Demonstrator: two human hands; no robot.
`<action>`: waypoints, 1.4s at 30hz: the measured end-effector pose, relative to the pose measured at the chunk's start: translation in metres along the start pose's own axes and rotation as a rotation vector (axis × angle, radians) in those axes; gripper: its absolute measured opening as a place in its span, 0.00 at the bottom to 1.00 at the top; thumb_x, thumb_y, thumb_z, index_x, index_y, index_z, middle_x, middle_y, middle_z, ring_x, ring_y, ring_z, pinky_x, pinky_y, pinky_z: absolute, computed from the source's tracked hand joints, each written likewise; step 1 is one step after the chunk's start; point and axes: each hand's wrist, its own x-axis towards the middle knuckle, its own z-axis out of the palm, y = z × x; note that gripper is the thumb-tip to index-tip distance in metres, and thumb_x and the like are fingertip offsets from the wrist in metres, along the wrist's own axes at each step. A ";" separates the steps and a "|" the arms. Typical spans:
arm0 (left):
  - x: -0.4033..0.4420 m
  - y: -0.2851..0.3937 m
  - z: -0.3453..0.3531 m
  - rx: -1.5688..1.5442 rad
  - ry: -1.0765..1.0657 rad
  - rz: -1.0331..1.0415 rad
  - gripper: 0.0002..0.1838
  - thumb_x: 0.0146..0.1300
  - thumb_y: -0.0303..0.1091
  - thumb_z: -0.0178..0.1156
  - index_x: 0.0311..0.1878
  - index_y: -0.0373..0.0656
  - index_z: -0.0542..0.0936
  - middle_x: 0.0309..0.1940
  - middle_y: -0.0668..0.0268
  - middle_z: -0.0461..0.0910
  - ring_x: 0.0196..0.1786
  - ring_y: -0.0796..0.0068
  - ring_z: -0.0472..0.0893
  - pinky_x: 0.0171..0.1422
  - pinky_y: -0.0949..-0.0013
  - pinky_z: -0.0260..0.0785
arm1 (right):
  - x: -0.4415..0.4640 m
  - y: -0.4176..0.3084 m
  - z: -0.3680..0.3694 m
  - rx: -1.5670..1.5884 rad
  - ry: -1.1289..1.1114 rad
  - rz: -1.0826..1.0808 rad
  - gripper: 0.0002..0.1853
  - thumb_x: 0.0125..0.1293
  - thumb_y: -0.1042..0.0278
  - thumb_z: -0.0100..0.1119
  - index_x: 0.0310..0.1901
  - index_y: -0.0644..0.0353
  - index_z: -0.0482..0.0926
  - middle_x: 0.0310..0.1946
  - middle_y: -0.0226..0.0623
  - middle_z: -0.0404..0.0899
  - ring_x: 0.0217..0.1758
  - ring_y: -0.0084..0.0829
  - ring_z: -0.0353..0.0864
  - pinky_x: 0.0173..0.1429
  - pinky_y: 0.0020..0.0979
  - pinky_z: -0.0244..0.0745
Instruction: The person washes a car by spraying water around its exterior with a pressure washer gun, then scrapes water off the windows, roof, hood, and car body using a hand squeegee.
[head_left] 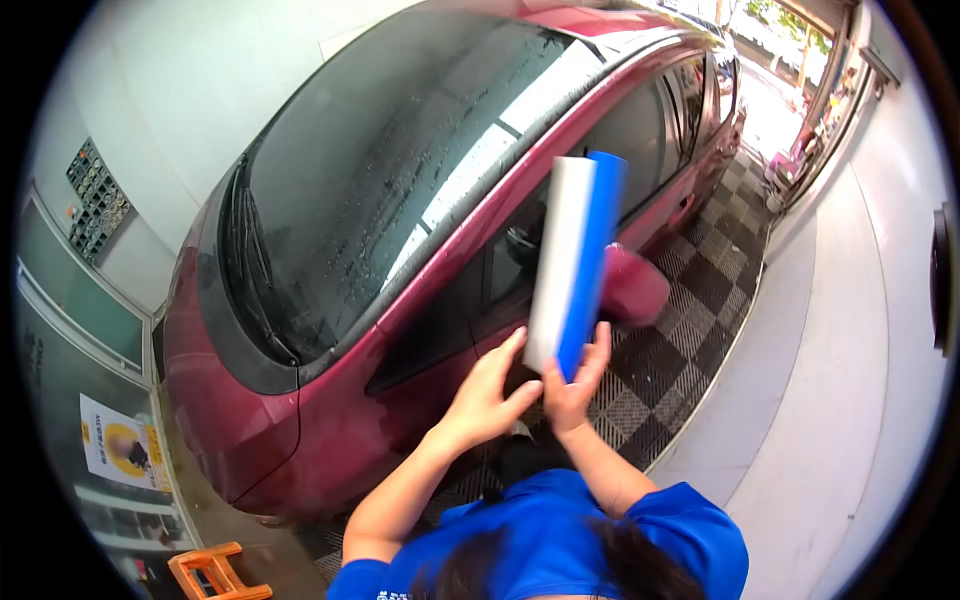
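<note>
A long, straight blue-and-white piece (575, 265) stands nearly upright before me, tilted slightly to the right. Its left half is white and its right half blue; motion blur hides its exact kind. My right hand (572, 392) grips the lower end, thumb on the near side and fingers along the blue edge. Beside the white lower corner is my left hand (482, 400), thumb and fingers apart. Whether its fingertips touch the piece, I cannot tell. Behind both hands is the side of a dark red car (330, 430), with water drops on its windshield (370, 150).
The car's side mirror (635, 287) sticks out just beyond the held piece. Checkered grating (690, 330) covers the floor between car and white wall (800, 400). An orange stool (218, 572) stands at lower left, near a glass door (85, 290). A bright doorway (775, 75) lies behind.
</note>
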 end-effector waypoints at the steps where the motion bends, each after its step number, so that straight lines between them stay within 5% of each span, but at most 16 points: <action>1: 0.023 0.000 0.008 -0.031 -0.037 0.038 0.39 0.59 0.41 0.64 0.70 0.34 0.58 0.61 0.48 0.70 0.64 0.59 0.70 0.68 0.62 0.62 | 0.007 -0.011 0.021 0.029 -0.087 0.060 0.47 0.64 0.63 0.60 0.73 0.66 0.37 0.53 0.37 0.64 0.50 0.28 0.69 0.60 0.32 0.65; 3: 0.064 0.026 0.000 -0.473 0.068 -0.244 0.38 0.55 0.40 0.69 0.62 0.32 0.62 0.51 0.52 0.75 0.55 0.66 0.76 0.62 0.62 0.67 | 0.040 0.000 0.033 0.288 -0.290 -0.077 0.45 0.68 0.57 0.53 0.73 0.67 0.34 0.54 0.37 0.63 0.50 0.27 0.69 0.59 0.30 0.64; 5: 0.115 0.013 -0.012 -0.488 0.238 -0.124 0.34 0.55 0.35 0.69 0.60 0.33 0.64 0.44 0.59 0.77 0.45 0.72 0.79 0.53 0.66 0.73 | 0.086 -0.006 0.041 0.323 -0.374 -0.062 0.44 0.71 0.53 0.46 0.73 0.67 0.30 0.55 0.39 0.63 0.49 0.27 0.69 0.59 0.29 0.63; 7: 0.183 0.007 -0.037 -0.639 0.069 -0.164 0.34 0.55 0.32 0.67 0.62 0.35 0.64 0.40 0.63 0.77 0.37 0.79 0.77 0.39 0.74 0.73 | 0.144 -0.016 0.045 0.417 -0.491 -0.188 0.39 0.73 0.59 0.42 0.73 0.66 0.31 0.56 0.41 0.65 0.49 0.28 0.69 0.56 0.30 0.67; 9: 0.267 -0.007 -0.044 -0.313 0.115 0.061 0.37 0.53 0.33 0.64 0.68 0.37 0.64 0.44 0.59 0.78 0.40 0.73 0.78 0.46 0.68 0.72 | 0.208 -0.013 0.052 0.463 -0.357 -0.275 0.36 0.72 0.62 0.43 0.73 0.66 0.38 0.54 0.41 0.67 0.48 0.27 0.69 0.54 0.30 0.68; 16: 0.471 -0.076 -0.043 -0.087 0.231 -0.100 0.36 0.46 0.40 0.62 0.64 0.44 0.72 0.49 0.51 0.81 0.52 0.63 0.81 0.58 0.65 0.69 | 0.426 0.051 0.065 -0.167 -0.185 -0.664 0.22 0.70 0.72 0.43 0.65 0.66 0.62 0.49 0.40 0.73 0.53 0.32 0.72 0.60 0.34 0.66; 19: 0.397 -0.121 -0.078 0.126 0.337 -0.285 0.39 0.51 0.43 0.55 0.70 0.50 0.64 0.56 0.49 0.76 0.56 0.52 0.78 0.60 0.61 0.67 | 0.473 0.073 0.052 -0.489 -0.272 -0.704 0.19 0.68 0.74 0.44 0.60 0.65 0.70 0.49 0.42 0.77 0.55 0.38 0.73 0.63 0.37 0.63; 23: 0.182 -0.174 -0.145 0.203 0.583 -0.679 0.38 0.57 0.42 0.57 0.73 0.53 0.59 0.64 0.56 0.71 0.63 0.66 0.72 0.65 0.64 0.64 | 0.472 0.091 0.059 -0.620 -0.244 -0.958 0.20 0.64 0.68 0.44 0.55 0.63 0.76 0.53 0.41 0.78 0.62 0.40 0.72 0.72 0.42 0.53; 24: 0.116 -0.193 -0.155 0.306 0.720 -0.621 0.39 0.57 0.39 0.57 0.74 0.53 0.57 0.63 0.54 0.72 0.62 0.60 0.74 0.65 0.63 0.65 | 0.473 0.093 0.060 -0.586 -0.245 -0.935 0.20 0.65 0.67 0.42 0.54 0.63 0.76 0.53 0.40 0.79 0.63 0.40 0.71 0.72 0.43 0.51; 26: 0.027 -0.197 -0.187 0.698 0.633 -1.441 0.44 0.56 0.37 0.59 0.75 0.51 0.49 0.49 0.45 0.77 0.50 0.51 0.81 0.54 0.53 0.71 | 0.472 0.090 0.060 -0.578 -0.258 -0.905 0.21 0.64 0.64 0.41 0.53 0.61 0.78 0.52 0.36 0.80 0.65 0.40 0.70 0.74 0.44 0.47; 28: 0.029 -0.183 -0.211 1.101 0.589 -1.372 0.43 0.55 0.34 0.59 0.75 0.53 0.53 0.38 0.47 0.78 0.43 0.49 0.81 0.50 0.52 0.72 | 0.469 0.084 0.063 -0.645 -0.281 -0.903 0.21 0.64 0.65 0.41 0.53 0.60 0.79 0.52 0.35 0.80 0.65 0.40 0.71 0.74 0.44 0.46; 30: 0.124 -0.158 -0.211 0.728 0.840 -0.707 0.36 0.56 0.37 0.58 0.71 0.48 0.62 0.54 0.47 0.77 0.53 0.49 0.79 0.56 0.58 0.71 | 0.468 0.073 0.060 -0.801 -0.335 -0.925 0.20 0.62 0.66 0.43 0.51 0.54 0.80 0.52 0.32 0.80 0.64 0.39 0.71 0.75 0.44 0.44; 33: 0.301 -0.100 -0.158 0.243 0.593 -0.233 0.33 0.54 0.35 0.61 0.67 0.46 0.69 0.68 0.56 0.67 0.66 0.64 0.71 0.68 0.66 0.63 | 0.477 0.065 0.060 -0.732 -0.429 -0.915 0.14 0.56 0.69 0.50 0.43 0.57 0.80 0.46 0.36 0.78 0.60 0.41 0.72 0.72 0.47 0.52; 36: 0.438 -0.086 -0.105 0.083 0.284 0.098 0.31 0.51 0.35 0.59 0.63 0.50 0.74 0.57 0.58 0.78 0.55 0.68 0.79 0.60 0.68 0.68 | 0.480 0.062 0.058 -0.718 -0.463 -0.922 0.15 0.52 0.71 0.49 0.42 0.59 0.79 0.45 0.39 0.77 0.58 0.42 0.73 0.71 0.47 0.56; 38: 0.496 -0.110 -0.091 0.161 0.302 0.136 0.27 0.51 0.36 0.59 0.59 0.49 0.78 0.47 0.53 0.82 0.48 0.62 0.83 0.56 0.67 0.71 | 0.479 0.062 0.059 -0.722 -0.477 -0.941 0.16 0.51 0.71 0.48 0.42 0.59 0.79 0.45 0.40 0.77 0.58 0.43 0.73 0.71 0.48 0.56; 42: 0.408 -0.194 -0.180 0.034 0.593 -0.237 0.33 0.54 0.43 0.61 0.66 0.51 0.72 0.56 0.62 0.79 0.56 0.72 0.78 0.62 0.69 0.66 | 0.479 0.063 0.062 -0.713 -0.456 -0.940 0.18 0.49 0.69 0.45 0.41 0.61 0.79 0.45 0.41 0.77 0.58 0.44 0.73 0.71 0.48 0.56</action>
